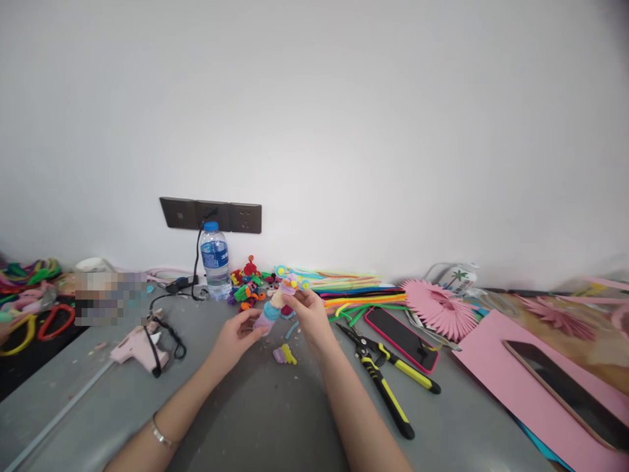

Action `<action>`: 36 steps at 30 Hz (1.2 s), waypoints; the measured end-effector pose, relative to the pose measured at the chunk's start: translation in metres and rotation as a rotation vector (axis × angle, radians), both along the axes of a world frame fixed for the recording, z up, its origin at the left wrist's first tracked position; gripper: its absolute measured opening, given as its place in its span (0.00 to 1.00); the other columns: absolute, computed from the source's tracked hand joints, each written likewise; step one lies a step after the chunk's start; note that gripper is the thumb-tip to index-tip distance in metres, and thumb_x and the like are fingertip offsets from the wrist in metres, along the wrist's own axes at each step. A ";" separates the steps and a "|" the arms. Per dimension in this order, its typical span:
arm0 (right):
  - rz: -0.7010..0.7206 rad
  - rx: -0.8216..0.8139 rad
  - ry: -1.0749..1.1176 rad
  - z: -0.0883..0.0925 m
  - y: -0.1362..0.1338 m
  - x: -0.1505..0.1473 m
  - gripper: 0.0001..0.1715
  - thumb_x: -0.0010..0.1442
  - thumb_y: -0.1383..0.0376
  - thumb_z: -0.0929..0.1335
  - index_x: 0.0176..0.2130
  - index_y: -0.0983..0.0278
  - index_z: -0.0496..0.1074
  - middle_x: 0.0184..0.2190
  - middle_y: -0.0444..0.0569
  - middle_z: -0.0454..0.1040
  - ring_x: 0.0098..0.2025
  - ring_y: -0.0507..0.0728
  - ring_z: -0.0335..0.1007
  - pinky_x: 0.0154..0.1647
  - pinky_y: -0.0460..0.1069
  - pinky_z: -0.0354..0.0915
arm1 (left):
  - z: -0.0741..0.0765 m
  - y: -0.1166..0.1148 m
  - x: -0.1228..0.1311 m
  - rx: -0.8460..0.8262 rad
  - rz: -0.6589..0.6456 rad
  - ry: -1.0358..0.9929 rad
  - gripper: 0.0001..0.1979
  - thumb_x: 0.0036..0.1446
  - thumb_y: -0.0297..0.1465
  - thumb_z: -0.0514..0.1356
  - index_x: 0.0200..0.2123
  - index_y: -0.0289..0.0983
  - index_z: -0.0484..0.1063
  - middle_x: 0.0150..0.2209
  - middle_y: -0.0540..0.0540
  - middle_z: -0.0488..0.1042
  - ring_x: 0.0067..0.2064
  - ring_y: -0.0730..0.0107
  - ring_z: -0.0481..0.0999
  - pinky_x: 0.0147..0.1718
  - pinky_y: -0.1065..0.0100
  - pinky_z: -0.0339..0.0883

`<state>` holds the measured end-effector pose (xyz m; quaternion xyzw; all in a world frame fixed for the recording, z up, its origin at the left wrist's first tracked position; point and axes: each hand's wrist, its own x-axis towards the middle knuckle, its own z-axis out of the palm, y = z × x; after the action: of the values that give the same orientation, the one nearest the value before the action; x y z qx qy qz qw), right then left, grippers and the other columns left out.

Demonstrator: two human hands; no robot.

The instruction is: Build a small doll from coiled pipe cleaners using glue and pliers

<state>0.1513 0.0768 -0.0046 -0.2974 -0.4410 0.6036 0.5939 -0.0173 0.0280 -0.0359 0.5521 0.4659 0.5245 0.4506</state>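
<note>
The left hand and right hand are pinching a pastel figure above the grey table, partly hiding its outline; the rightmost phone is running out of frame.

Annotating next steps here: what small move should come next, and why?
Probably free the right hand to pick up the small lilac-and-yellow fuzzy piece: it lies apart on the grey tabletop near both hands. The left hand grips the lower end of the pastel, fuzzy, elongated craft, so it could likely steady that alone.
</note>
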 end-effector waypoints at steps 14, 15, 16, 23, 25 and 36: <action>0.003 -0.027 -0.033 -0.004 -0.001 -0.001 0.19 0.42 0.57 0.78 0.36 0.62 0.78 0.38 0.50 0.81 0.42 0.61 0.76 0.44 0.53 0.68 | 0.008 -0.005 0.002 -0.039 0.011 0.012 0.20 0.46 0.39 0.67 0.41 0.33 0.79 0.37 0.43 0.82 0.37 0.59 0.80 0.38 0.60 0.77; -0.009 -0.024 -0.019 -0.005 -0.001 -0.002 0.20 0.42 0.57 0.78 0.35 0.62 0.78 0.37 0.50 0.81 0.42 0.60 0.76 0.45 0.53 0.68 | 0.008 -0.005 0.002 -0.034 0.012 0.015 0.20 0.46 0.39 0.67 0.41 0.33 0.79 0.37 0.43 0.82 0.37 0.59 0.80 0.38 0.60 0.77; -0.023 -0.026 -0.007 -0.006 -0.001 -0.003 0.19 0.41 0.57 0.78 0.35 0.62 0.78 0.37 0.50 0.81 0.41 0.60 0.76 0.45 0.53 0.68 | 0.008 -0.004 0.001 -0.026 0.015 0.019 0.20 0.47 0.38 0.67 0.41 0.33 0.79 0.37 0.43 0.82 0.37 0.60 0.79 0.38 0.61 0.77; -0.150 -0.046 -0.002 -0.012 -0.005 -0.013 0.18 0.43 0.56 0.76 0.32 0.64 0.75 0.31 0.48 0.79 0.34 0.56 0.73 0.37 0.50 0.67 | 0.002 -0.002 0.000 -0.026 0.021 0.009 0.20 0.45 0.39 0.68 0.41 0.32 0.80 0.38 0.42 0.82 0.38 0.60 0.79 0.40 0.61 0.76; -0.175 -0.034 -0.025 -0.012 -0.005 -0.013 0.18 0.43 0.56 0.76 0.32 0.63 0.74 0.31 0.48 0.78 0.34 0.56 0.73 0.36 0.49 0.67 | 0.002 -0.001 0.000 -0.054 0.016 -0.007 0.22 0.45 0.40 0.68 0.42 0.32 0.80 0.38 0.42 0.83 0.37 0.59 0.80 0.39 0.61 0.76; -0.103 0.011 -0.030 -0.008 -0.003 -0.006 0.20 0.43 0.57 0.76 0.36 0.62 0.75 0.34 0.49 0.80 0.37 0.58 0.76 0.39 0.52 0.69 | 0.010 -0.007 0.004 -0.068 0.046 -0.038 0.21 0.43 0.41 0.69 0.38 0.32 0.80 0.32 0.43 0.82 0.30 0.65 0.78 0.31 0.67 0.73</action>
<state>0.1450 0.0737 -0.0131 -0.3254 -0.4374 0.5652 0.6192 -0.0132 0.0212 -0.0260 0.5157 0.4875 0.5289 0.4655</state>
